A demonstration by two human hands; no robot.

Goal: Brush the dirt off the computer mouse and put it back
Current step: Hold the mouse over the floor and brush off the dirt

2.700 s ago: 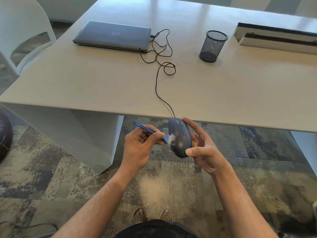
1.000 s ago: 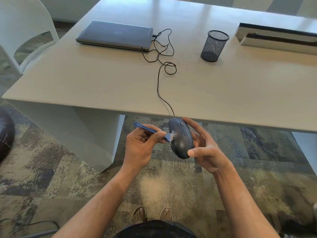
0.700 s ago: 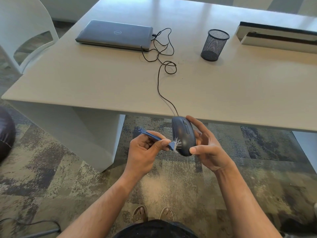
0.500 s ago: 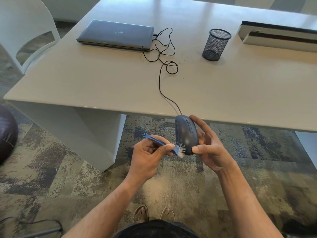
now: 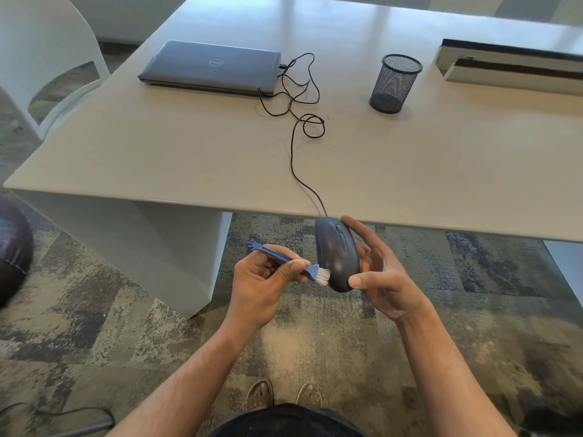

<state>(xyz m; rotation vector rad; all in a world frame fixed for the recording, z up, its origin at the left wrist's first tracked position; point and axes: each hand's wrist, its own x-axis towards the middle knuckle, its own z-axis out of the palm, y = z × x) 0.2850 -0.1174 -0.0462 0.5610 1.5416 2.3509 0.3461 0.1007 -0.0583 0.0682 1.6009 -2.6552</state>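
My right hand [image 5: 383,279] grips a dark wired computer mouse [image 5: 336,252] in the air, just in front of the table's near edge, buttons facing up and left. Its black cable [image 5: 293,159] runs up over the table [image 5: 157,152] to a closed grey laptop [image 5: 211,66]. My left hand [image 5: 262,282] holds a small blue brush [image 5: 284,258] by its handle. The white bristles [image 5: 322,276] touch the lower left side of the mouse.
A black mesh pen cup [image 5: 396,83] stands at the back of the table, with a white and black box [image 5: 511,70] to its right. A white chair [image 5: 47,58] is at the far left. Patterned carpet and my sandalled feet [image 5: 284,397] are below.
The brush has stroked down the left side of the mouse from its middle to its lower end. Both hands have drifted slightly to the right.
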